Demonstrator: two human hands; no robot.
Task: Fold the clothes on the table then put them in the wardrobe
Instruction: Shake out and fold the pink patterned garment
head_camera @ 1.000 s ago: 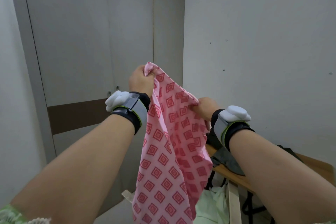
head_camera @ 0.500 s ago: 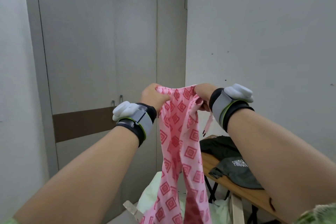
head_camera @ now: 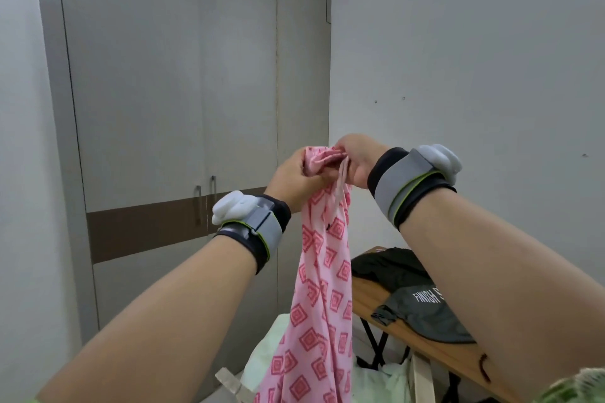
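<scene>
Pink garment: thin diamond-printed cotton cloth [head_camera: 322, 288] hung mid-air, gathered at its top.
Hands: left hand [head_camera: 293, 178] and right hand [head_camera: 355, 159] both pinched the bunched waistband.
Handling: judged light, limp; best held at waistband corners.

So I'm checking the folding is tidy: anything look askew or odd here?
The pink patterned garment is bunched, not flat: both hands grip its top in mid-air. Dark clothes lie crumpled on the wooden table.

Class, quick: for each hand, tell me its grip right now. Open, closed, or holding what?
Left hand: closed, gripping the top of the pink patterned garment.
Right hand: closed, pinching the same garment's top edge.
</scene>
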